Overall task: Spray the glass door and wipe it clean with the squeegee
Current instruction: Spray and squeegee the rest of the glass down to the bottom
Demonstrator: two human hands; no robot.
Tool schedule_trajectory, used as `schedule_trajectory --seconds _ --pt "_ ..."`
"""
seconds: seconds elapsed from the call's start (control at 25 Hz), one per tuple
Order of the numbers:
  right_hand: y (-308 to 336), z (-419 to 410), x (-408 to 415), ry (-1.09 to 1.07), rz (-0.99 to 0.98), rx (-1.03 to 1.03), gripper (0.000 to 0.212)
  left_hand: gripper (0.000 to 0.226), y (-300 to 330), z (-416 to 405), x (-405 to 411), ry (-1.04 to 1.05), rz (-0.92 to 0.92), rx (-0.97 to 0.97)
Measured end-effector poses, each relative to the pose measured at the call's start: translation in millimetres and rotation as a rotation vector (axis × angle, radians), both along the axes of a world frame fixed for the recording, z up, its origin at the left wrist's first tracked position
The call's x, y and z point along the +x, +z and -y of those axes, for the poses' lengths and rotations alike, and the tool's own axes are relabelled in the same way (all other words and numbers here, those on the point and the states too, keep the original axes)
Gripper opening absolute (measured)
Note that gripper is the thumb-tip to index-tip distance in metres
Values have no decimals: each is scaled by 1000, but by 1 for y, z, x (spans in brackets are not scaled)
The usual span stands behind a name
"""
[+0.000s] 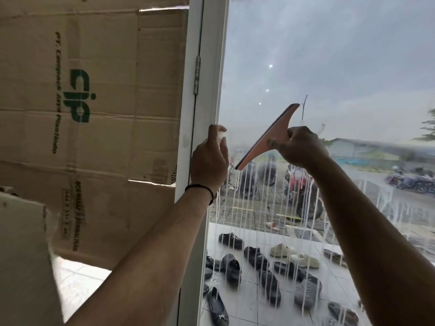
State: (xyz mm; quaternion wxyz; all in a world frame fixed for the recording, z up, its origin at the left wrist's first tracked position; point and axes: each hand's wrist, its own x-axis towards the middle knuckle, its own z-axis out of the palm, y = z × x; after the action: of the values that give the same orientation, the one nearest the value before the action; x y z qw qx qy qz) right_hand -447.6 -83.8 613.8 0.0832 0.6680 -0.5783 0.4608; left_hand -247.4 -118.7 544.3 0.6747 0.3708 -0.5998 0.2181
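The glass door (329, 67) fills the right half of the view in a white frame (207, 90). Its upper pane is hazy, and white streaks of liquid run down the lower part. My right hand (301, 147) grips the handle of a pink squeegee (266, 137), whose dark blade lies tilted against the glass at mid-height. My left hand (208, 161) is raised beside the frame and wraps a small white spray bottle (222, 137), mostly hidden by the fingers. A black band circles my left wrist.
A large flattened cardboard box (94, 114) with green lettering covers the wall left of the door. A hinge (197, 74) sits on the frame. Through the glass lie several shoes (259, 267) on white tiles, with motorbikes (409, 182) farther out.
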Motion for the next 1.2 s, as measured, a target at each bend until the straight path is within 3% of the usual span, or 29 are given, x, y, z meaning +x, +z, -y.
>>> schedule_trajectory --seconds 0.36,0.56,0.84,1.04,1.2 --pt "29 -11 -36 -138 -141 116 46 25 -87 -1 -19 -34 35 120" --pt "28 -12 -55 -213 -376 228 42 23 -83 6 -49 -95 12 170" --pt "16 4 -61 -435 -545 143 51 24 -78 12 -68 -110 57 157" --pt "2 16 -30 -170 -467 118 37 35 -70 17 -37 -87 -69 98" --pt "-17 43 32 -22 -469 56 34 30 -53 20 -2 -107 -107 63"
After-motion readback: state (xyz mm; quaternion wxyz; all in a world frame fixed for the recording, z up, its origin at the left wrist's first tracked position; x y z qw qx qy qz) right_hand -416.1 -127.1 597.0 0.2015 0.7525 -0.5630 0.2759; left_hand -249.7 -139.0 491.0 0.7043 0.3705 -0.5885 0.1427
